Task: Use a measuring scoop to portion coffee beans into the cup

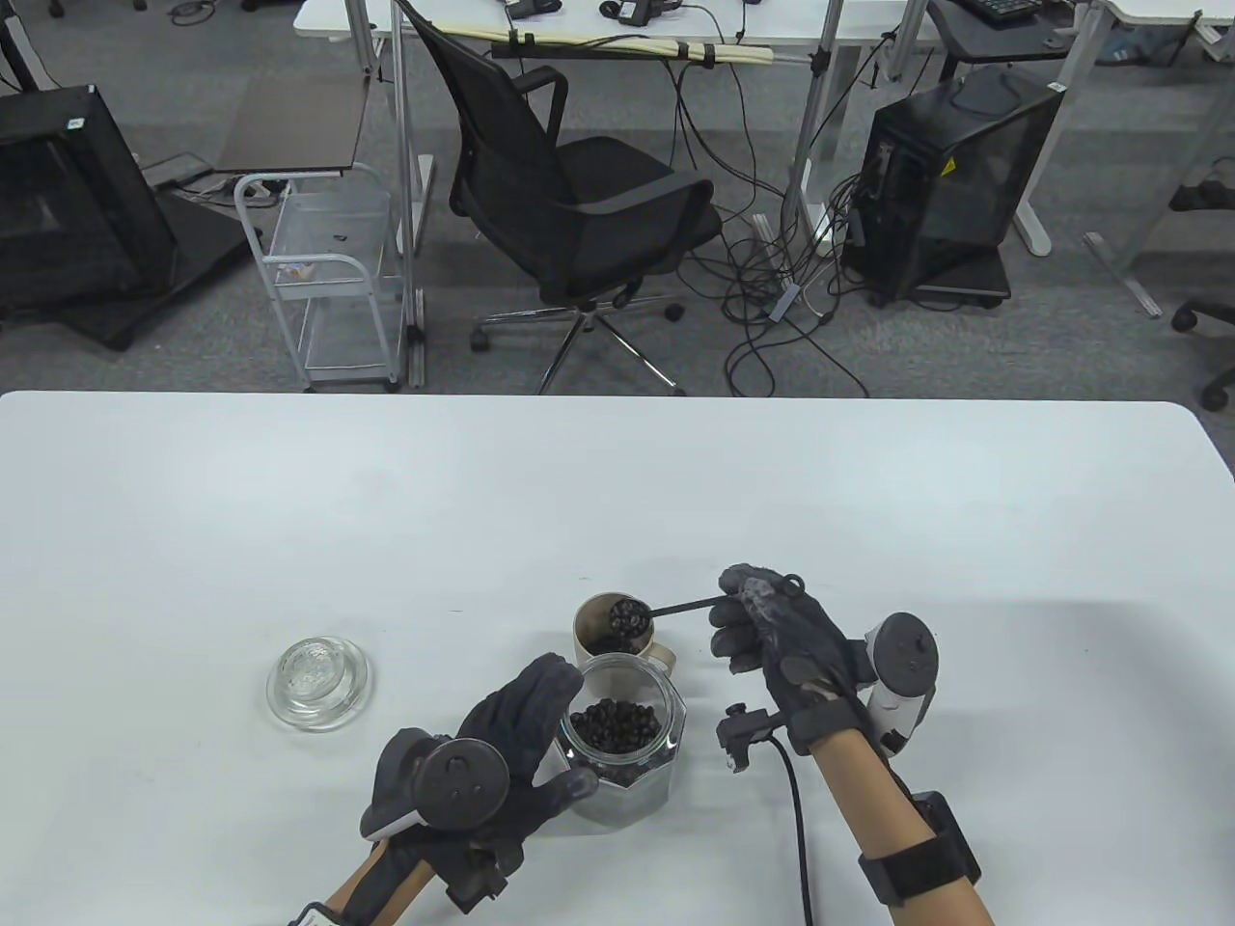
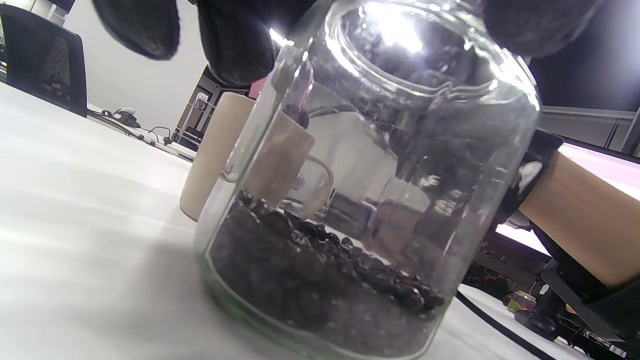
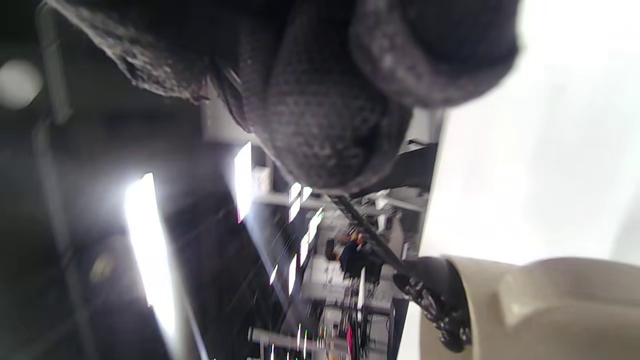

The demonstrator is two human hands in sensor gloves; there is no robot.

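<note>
A glass jar (image 1: 622, 748) with coffee beans in its bottom (image 2: 320, 272) stands near the table's front edge. My left hand (image 1: 511, 748) grips its left side, fingers curled round the glass. Just behind it stands a beige cup (image 1: 615, 632) with a handle (image 2: 320, 180). My right hand (image 1: 762, 622) pinches the handle of a black measuring scoop (image 1: 632, 615). The scoop's bowl, full of beans, hangs over the cup's mouth. In the right wrist view the scoop (image 3: 432, 290) sits at the cup's rim (image 3: 500, 300), tilted.
A glass lid (image 1: 317, 682) lies on the white table (image 1: 617, 502) to the left of the jar. A black cable (image 1: 796, 801) runs from my right wrist. Beyond the far edge stand an office chair (image 1: 579, 203) and a wire cart (image 1: 323, 280).
</note>
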